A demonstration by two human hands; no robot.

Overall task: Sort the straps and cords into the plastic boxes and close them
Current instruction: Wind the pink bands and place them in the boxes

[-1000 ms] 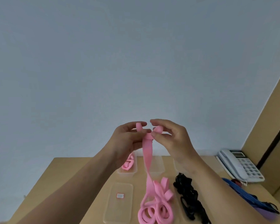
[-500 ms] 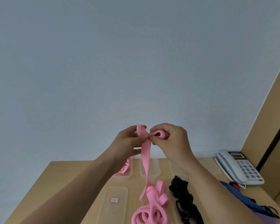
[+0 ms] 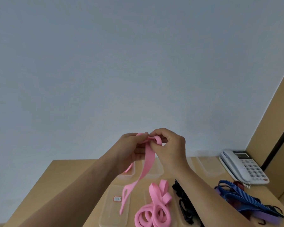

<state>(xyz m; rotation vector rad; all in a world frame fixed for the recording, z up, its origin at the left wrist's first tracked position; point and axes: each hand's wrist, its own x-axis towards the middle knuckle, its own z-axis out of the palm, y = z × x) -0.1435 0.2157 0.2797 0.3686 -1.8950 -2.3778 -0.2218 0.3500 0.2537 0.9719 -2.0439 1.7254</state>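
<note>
Two bare hands are raised in front of a plain pale blue-grey wall, above a light wooden worktop (image 3: 67, 176). The left hand (image 3: 129, 149) and the right hand (image 3: 169, 146) meet at their fingertips, and between them they pinch the top end of a pink strap (image 3: 148, 159). The left grip has thumb and fingers pressed together on the strap's upper edge. The right grip curls round a small rolled loop of the same strap, just right of the left fingertips.

From the two grips the strap hangs down and to the left as a flat band. Its lower end is blurred and hangs over a clear lid with a small red-edged label (image 3: 116, 205), which lies flat on the worktop.

To the right of that lid lies a loose pile of pink straps (image 3: 154, 208), coiled in loops. Beside it, partly hidden behind the right forearm, is a tangle of black cords (image 3: 183, 203). Further right sits a heap of blue straps (image 3: 239, 195) with some purple under it.

Behind the hands stands a row of clear plastic boxes (image 3: 208, 167) along the far edge; the leftmost holds something pink. A white desk telephone (image 3: 243, 167) stands at the far right corner.
</note>
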